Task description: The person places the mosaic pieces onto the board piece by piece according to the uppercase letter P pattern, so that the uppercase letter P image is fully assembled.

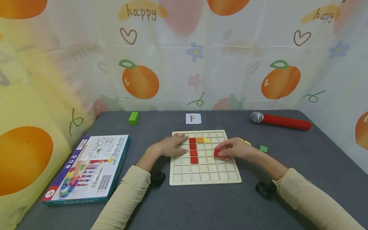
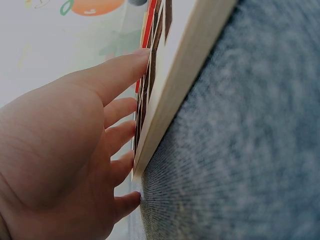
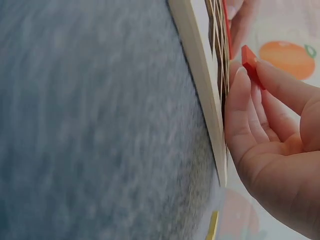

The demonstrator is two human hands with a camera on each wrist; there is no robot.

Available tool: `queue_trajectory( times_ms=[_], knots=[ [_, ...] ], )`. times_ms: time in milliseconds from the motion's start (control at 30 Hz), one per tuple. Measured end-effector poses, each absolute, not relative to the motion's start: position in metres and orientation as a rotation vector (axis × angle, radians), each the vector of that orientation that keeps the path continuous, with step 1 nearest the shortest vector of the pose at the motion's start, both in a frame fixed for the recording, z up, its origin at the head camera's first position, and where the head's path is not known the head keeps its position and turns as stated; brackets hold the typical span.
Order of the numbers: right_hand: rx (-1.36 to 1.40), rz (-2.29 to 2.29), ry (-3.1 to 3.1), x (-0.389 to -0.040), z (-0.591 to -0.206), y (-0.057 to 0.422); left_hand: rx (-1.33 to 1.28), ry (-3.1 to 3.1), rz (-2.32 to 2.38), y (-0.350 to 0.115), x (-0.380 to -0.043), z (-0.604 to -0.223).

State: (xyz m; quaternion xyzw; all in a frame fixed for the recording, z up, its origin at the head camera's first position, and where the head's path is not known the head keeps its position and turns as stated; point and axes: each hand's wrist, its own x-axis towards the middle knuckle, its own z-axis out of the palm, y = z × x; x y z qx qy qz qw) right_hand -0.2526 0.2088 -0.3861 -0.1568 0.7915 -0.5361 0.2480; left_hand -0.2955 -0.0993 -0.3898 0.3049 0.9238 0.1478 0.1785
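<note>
My right hand (image 1: 236,149) pinches a red square tile (image 3: 251,66) between thumb and fingertips, just over the right side of a pale wooden grid board (image 1: 205,177). My left hand (image 1: 173,145) rests with spread fingers on the board's left edge; the left wrist view shows its fingertips (image 2: 127,131) touching the board. A column of several red tiles (image 1: 193,146) fills cells near the board's left. To the right of the top red tile sit an orange tile (image 1: 199,140) and a yellow tile (image 1: 207,140).
Yellow pieces (image 1: 247,142) and a green block (image 1: 263,148) lie right of the board. Behind stand a small printed card (image 1: 193,118), a light green block (image 1: 133,118) and a red microphone (image 1: 283,121). A boxed toy set (image 1: 95,163) lies at left.
</note>
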Motion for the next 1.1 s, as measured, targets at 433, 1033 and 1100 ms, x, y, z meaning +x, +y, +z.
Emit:
queue_trajectory(
  times_ms=[433,1033,1100],
  knots=[
    [-0.411,-1.455,2.049,-0.246,-0.383,0.187,0.852,2.618,0.421,-0.099,-0.294,-0.389],
    [-0.417,-1.418,2.018,-0.237,-0.38,0.156,0.863,2.629,0.398,-0.098,-0.296,-0.39],
    [-0.422,-1.409,2.02,-0.236,-0.379,0.153,0.861,2.63,0.393,-0.098,-0.296,-0.39]
  ],
)
